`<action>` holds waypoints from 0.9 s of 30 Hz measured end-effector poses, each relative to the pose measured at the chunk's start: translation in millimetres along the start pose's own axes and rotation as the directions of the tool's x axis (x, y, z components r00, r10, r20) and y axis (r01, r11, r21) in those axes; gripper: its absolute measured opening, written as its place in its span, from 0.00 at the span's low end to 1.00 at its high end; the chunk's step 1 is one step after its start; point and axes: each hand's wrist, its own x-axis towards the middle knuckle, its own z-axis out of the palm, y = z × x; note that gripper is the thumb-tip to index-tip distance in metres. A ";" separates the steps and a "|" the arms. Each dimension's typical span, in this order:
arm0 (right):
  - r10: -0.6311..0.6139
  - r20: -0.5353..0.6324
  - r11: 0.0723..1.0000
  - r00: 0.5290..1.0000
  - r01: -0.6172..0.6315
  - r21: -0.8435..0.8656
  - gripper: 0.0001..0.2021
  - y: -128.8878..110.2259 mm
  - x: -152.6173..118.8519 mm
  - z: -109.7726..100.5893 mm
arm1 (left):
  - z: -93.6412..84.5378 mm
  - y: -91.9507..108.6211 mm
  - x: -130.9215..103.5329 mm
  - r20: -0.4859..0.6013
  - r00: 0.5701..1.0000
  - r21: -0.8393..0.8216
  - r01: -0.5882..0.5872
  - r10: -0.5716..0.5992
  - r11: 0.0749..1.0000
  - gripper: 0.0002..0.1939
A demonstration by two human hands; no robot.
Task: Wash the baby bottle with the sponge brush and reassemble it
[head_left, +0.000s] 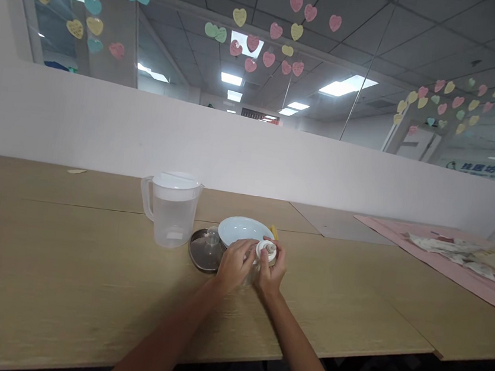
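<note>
Right grip [273, 273] clasps a round white cap [261, 249] just nearer than the smooth, glossy bowl [241, 226]; left grip [234, 264] curls beside it, its hold too hidden to tell. Left, a translucent pitcher [174, 216] stands on the wood-grained desk [75, 285].

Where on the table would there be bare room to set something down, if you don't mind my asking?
There is bare table left of the pitcher, and more between the right hand and the pink cloth. It is crowded by the left hand, with the tray, bowl and pitcher close together.
</note>
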 end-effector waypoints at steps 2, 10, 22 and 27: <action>0.037 0.007 0.999 0.999 -0.037 -0.008 0.15 -0.1 -0.3 0.4 | -1.3 1.9 0.4 -0.025 1.000 0.067 -0.014 0.015 0.998 0.12; 0.098 -0.023 0.992 0.995 -0.100 -0.073 0.17 0.2 1.0 3.0 | -4.5 4.0 4.0 -0.062 0.996 0.308 -0.038 0.060 0.951 0.09; 0.185 -0.013 0.979 0.983 -0.185 -0.087 0.20 1.5 -1.1 1.7 | -7.0 -1.3 2.3 0.017 0.998 0.170 0.058 -0.062 0.984 0.11; 0.168 -0.031 0.978 0.985 -0.171 -0.118 0.21 4.0 0.1 0.4 | -6.2 -1.3 -0.1 0.038 0.997 -0.053 0.070 -0.068 0.996 0.17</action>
